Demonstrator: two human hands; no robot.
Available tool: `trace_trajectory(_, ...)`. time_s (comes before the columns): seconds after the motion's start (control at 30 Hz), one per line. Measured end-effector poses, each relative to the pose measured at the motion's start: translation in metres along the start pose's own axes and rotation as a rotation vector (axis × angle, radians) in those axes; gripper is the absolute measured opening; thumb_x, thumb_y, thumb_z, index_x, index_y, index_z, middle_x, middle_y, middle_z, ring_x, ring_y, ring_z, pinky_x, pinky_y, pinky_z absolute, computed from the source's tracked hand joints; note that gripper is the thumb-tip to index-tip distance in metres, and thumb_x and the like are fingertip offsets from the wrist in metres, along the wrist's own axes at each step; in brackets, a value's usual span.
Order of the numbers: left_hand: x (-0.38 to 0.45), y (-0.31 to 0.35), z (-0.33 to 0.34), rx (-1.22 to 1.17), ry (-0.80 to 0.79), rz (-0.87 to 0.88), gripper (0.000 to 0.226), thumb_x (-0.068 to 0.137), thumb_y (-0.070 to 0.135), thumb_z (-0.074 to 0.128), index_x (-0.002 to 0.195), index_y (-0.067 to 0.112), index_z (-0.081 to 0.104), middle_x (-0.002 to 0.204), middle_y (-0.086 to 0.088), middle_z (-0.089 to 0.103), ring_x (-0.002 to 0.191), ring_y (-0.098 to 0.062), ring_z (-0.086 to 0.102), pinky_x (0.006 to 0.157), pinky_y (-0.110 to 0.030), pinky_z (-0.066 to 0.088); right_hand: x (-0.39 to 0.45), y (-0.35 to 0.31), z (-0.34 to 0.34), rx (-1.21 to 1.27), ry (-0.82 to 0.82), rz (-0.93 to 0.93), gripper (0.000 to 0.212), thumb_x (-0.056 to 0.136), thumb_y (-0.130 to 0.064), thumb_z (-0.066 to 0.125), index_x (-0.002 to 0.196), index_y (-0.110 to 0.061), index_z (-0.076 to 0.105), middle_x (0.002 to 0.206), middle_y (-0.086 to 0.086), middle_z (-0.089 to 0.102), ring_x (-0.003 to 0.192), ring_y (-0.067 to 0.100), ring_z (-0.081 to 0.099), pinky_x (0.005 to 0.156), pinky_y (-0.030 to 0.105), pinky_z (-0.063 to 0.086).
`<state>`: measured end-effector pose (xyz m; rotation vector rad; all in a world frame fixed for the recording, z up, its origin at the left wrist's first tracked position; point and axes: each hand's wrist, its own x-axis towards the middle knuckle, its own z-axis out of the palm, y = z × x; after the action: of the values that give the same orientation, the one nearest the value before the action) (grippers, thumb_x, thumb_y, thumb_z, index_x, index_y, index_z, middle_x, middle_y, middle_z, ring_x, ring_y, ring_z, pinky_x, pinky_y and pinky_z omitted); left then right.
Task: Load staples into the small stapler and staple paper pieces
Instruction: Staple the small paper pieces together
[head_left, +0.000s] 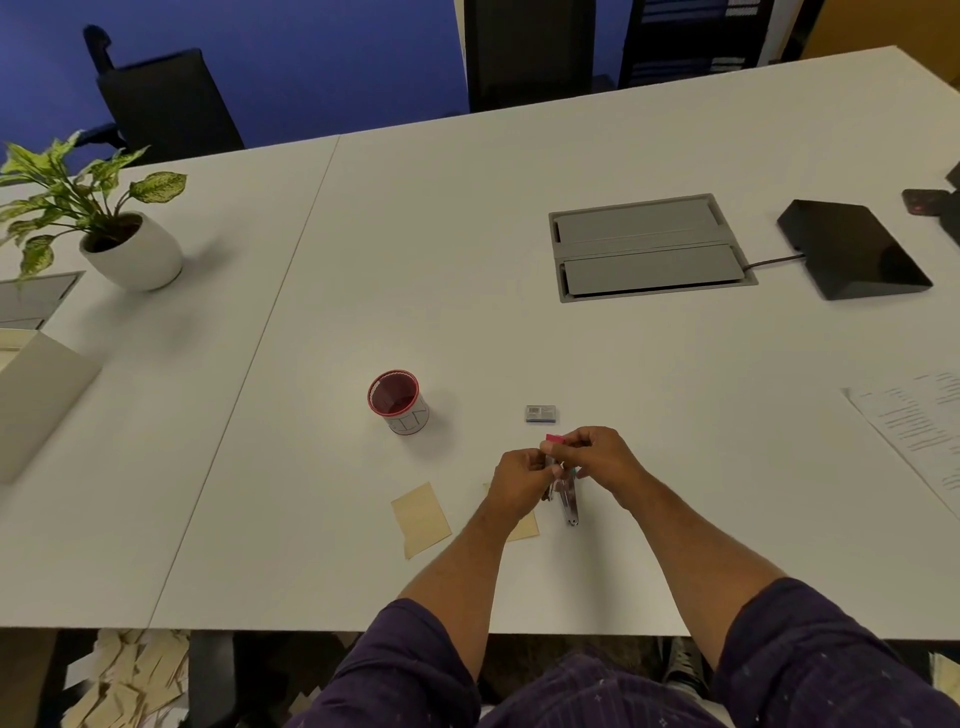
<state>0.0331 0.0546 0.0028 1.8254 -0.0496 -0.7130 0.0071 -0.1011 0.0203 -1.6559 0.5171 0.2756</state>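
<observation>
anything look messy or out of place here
Yes: a heap of cut paper scraps litters the floor under the table's near left edge. On top, things look orderly; both hands hold the small stapler.

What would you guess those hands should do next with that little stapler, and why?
Probably seat the staples and close the stapler. Both hands, left and right, hold it above the table, and it hangs open with its metal arm pointing down. The staple box lies just beyond, and two paper pieces wait unstapled. Whether staples are already in is too small to tell.
</observation>
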Motion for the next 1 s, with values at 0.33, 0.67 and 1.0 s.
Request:
trace_trajectory(0.33,-0.007,0.004,-0.002,-0.239,-0.136,-0.201,0.026,0.104,0.022,0.045,0.119,0.009,0.063,0.108,-0.008,0.075,0.1,-0.026,0.073,0.089,-0.039,0.056,-0.003,-0.005,0.003,-0.065,-0.045,0.004,0.028,0.086,-0.039,0.076,0.084,-0.011,0.08,0.08,0.011,0.076,0.066,0.012,0.064,0.059,0.022,0.047)
trace_trajectory(0.67,-0.005,-0.002,-0.012,-0.03,-0.007,-0.193,0.032,0.102,0.03,0.05,0.104,0.004,0.069,0.093,-0.01,0.077,0.085,-0.022,0.075,0.079,-0.035,0.056,0.009,0.001,0.016,-0.15,-0.052,0.018,0.027,0.094,-0.038,0.065,0.083,-0.013,0.069,0.083,0.003,0.07,0.075,0.019,0.064,0.07,0.033,0.051)
trace_trajectory(1.0,-0.009,-0.023,-0.042,0.521,0.242,-0.046,0.013,0.089,0.014,0.063,0.098,0.015,0.072,0.096,0.001,0.07,0.088,-0.016,0.066,0.075,-0.027,0.052,0.013,0.003,0.047,-0.189,-0.072,0.054,0.029,0.104,-0.039,0.044,0.12,-0.016,0.047,0.092,0.004,0.065,0.074,0.019,0.063,0.064,0.026,0.051)
